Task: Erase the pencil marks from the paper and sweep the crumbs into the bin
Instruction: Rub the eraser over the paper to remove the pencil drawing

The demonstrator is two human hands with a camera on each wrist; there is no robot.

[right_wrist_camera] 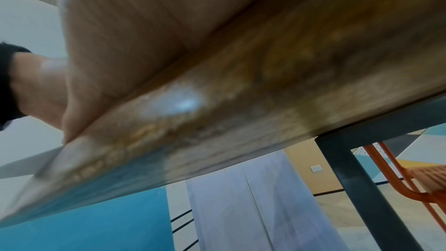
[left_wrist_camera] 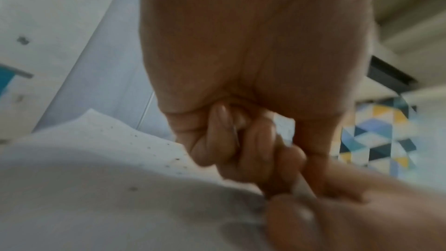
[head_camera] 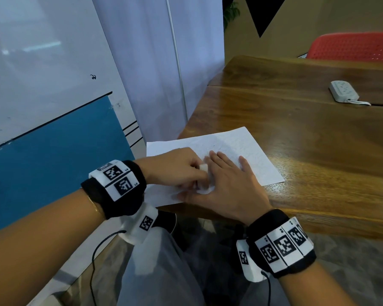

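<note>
A white sheet of paper (head_camera: 241, 146) with faint pencil lines lies at the near left corner of the wooden table (head_camera: 307, 140). My left hand (head_camera: 186, 171) grips a white eraser (head_camera: 203, 167) with curled fingers and holds it down on the sheet. In the left wrist view the eraser (left_wrist_camera: 286, 127) shows between the curled fingers (left_wrist_camera: 253, 140), and dark crumbs (left_wrist_camera: 178, 159) dot the paper (left_wrist_camera: 96, 169). My right hand (head_camera: 228, 184) lies flat on the paper, fingers straight, right beside the left hand. The right wrist view shows only the palm (right_wrist_camera: 132, 35) against the table edge (right_wrist_camera: 241, 93). No bin is clearly in view.
A white power strip (head_camera: 344, 90) lies at the far right of the table, with a red chair (head_camera: 352, 46) behind it. A blue and white panel (head_camera: 53, 162) stands to the left. A dark table leg (right_wrist_camera: 362, 188) is below.
</note>
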